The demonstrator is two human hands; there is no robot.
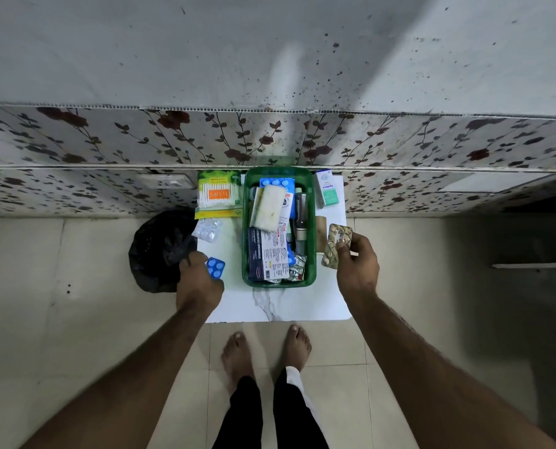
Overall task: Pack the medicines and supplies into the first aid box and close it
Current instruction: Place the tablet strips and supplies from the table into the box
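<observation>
A green first aid box point(246, 254) stands open on a small white marble-patterned table point(286, 306), filled with a dressings carton, a bandage roll, blue tablets and several other items. My left hand point(198, 280) grips a blue tablet strip point(216, 268) left of the box. My right hand point(356, 264) holds a gold pill strip point(333, 244) just right of the box. A cotton bud pack point(218, 194) and a clear blister strip point(208, 230) lie left of the box. A small white and teal carton point(325, 188) stands at the right rear.
A black bag-lined bin point(160, 251) sits on the floor left of the table. A flower-patterned wall point(108, 140) rises directly behind the table. My bare feet point(266, 351) stand on beige tiles at the table's front edge.
</observation>
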